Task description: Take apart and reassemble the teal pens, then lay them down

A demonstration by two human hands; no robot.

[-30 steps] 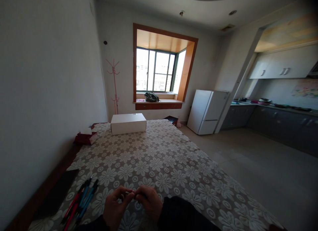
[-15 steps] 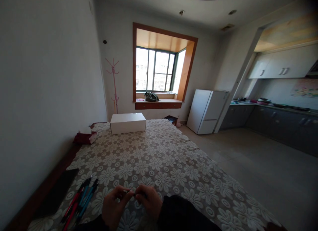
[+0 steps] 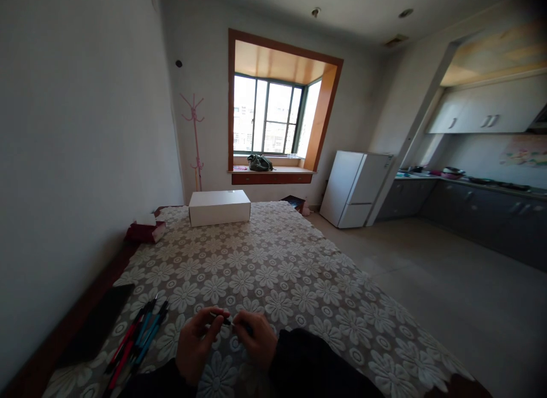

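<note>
My left hand (image 3: 196,338) is closed, pinching a small dark, slim piece (image 3: 227,321) that looks like part of a pen, with a pale end pointing right. Fingertips of my right hand (image 3: 257,336) meet that pale end; they are pressed together, and a dark bit shows between them, mostly hidden. Both hands are just above the flowered tablecloth (image 3: 273,272). Left of them lies a loose bunch of several pens (image 3: 139,335), red, blue and black, side by side on the cloth.
A flat dark object (image 3: 100,324) lies by the table's left edge. Farther back are a dark red tissue pack (image 3: 145,232) and a white box (image 3: 219,208). Beyond the table stand a pink coat rack (image 3: 196,138) and a white fridge (image 3: 352,187).
More of the dark slim piece now shows between my hands, and my fingertips are slightly farther apart. The view has tipped down a little.
</note>
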